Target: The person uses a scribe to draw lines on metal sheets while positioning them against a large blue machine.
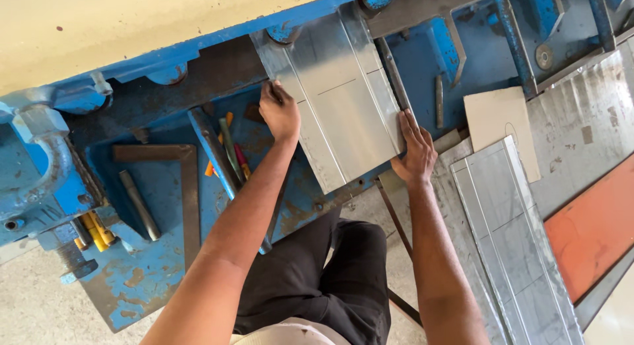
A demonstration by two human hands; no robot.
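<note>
A folded sheet-metal panel point(343, 97) with raised side flanges lies on the blue machine bed point(165, 186), its far end under the machine's clamp. My left hand point(279, 112) grips the panel's left flange. Against the right flange rests my right hand point(415, 149), fingers flat along the edge.
A steel square point(185, 180), a metal rod point(139, 205) and coloured markers point(231, 150) lie on the bed to the left. Yellow-handled tools point(96, 229) sit at the far left. More metal panels point(515, 232), a card piece point(502, 123) and an orange sheet point(594, 226) lie right.
</note>
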